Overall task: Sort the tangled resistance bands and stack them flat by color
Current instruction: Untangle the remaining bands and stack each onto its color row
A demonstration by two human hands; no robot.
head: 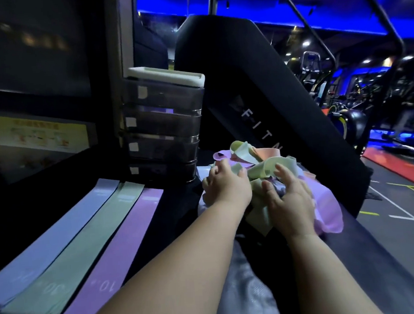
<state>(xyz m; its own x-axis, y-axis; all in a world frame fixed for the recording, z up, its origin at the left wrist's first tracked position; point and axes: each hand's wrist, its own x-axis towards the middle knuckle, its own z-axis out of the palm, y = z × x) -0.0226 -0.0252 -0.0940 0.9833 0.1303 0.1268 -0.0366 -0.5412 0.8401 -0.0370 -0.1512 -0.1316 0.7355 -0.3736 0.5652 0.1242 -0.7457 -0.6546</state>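
Note:
A tangled pile of resistance bands (271, 166) in green, purple, orange and pale blue lies on the dark surface at centre right. My left hand (224, 185) rests on the pile's left side, its fingers curled into the bands. My right hand (288, 197) presses on the pile's near side with fingers spread over green and purple bands. At the left three bands lie flat side by side: a blue band (49, 238), a green band (84, 243) and a purple band (119, 248) marked 10.
A stack of smoky plastic drawers (161, 128) with a white lid stands behind the flat bands. A black padded machine part (258, 98) slopes up behind the pile. The gym floor (402, 203) with machines lies to the right.

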